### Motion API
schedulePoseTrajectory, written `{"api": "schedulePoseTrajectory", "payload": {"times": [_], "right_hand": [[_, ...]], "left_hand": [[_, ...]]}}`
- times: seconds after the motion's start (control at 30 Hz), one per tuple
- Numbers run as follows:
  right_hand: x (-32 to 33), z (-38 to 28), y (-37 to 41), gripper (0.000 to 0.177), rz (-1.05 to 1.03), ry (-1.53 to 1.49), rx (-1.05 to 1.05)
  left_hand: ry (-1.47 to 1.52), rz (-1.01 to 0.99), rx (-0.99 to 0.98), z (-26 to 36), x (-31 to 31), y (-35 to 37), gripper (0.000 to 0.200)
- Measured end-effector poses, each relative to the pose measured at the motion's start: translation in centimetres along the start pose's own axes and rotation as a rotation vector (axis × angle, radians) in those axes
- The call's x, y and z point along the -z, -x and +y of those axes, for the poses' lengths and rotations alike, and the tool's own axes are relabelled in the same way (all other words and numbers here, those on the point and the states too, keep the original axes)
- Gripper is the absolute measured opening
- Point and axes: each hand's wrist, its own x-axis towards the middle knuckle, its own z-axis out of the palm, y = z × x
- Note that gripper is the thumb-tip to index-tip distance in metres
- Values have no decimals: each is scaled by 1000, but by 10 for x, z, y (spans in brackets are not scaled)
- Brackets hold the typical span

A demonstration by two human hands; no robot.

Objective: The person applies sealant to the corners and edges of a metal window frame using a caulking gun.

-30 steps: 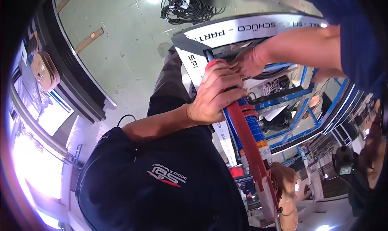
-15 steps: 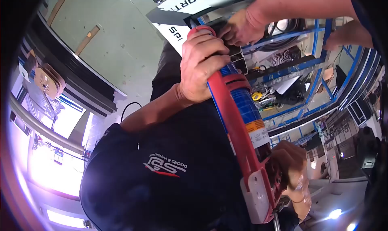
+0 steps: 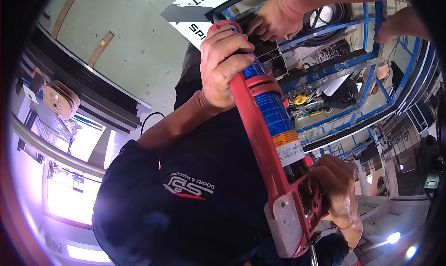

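Observation:
A red caulking gun with a blue cartridge slants across the middle of the head view, its nozzle end up by a dark frame edge. My left hand is wrapped round the front of the gun. Lower right, my right hand is closed round the handle and trigger area, its fingers partly hidden behind the gun. The nozzle tip lies close to the dark profile, near a white printed film; whether it touches cannot be made out.
A co-worker's hand rests by the dark profile, beside my left hand; another hand is at the far right. A blue metal frame holds cables, a yellow tape measure and tools. Dark profiles lie at left.
The caulking gun and both my hands appear slightly shifted in view, the gun's front end up and to the left. The grips stay the same. The co-worker's hand also appears higher.

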Motion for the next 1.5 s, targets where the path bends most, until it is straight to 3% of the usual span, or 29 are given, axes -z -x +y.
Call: {"api": "schedulePoseTrajectory", "payload": {"times": [0.3,0.6,0.73,0.87,0.97,1.17,1.23,1.37,1.5], "right_hand": [[-5,1,1,28,19,36,-20],[-8,4,-1,46,74,212,4],[-4,-1,2,49,47,246,-75],[-18,-4,14,53,87,93,-231],[-27,7,20,54,175,30,-158],[-28,26,26,52,292,-119,-55],[-33,43,28,74,327,-61,57],[-32,67,35,85,305,2,121],[-40,75,52,75,389,-339,-152]], "left_hand": [[3,11,-21,0,2,6,61],[-21,-69,98,13,18,30,81],[-83,-93,93,15,20,21,71],[-63,-76,101,13,10,3,61],[-35,-41,75,5,0,4,51],[-101,-20,50,5,-10,6,51],[-126,-8,47,7,-12,3,51],[-171,-4,39,12,-14,-2,50],[-192,42,31,13,-21,-3,49]]}}
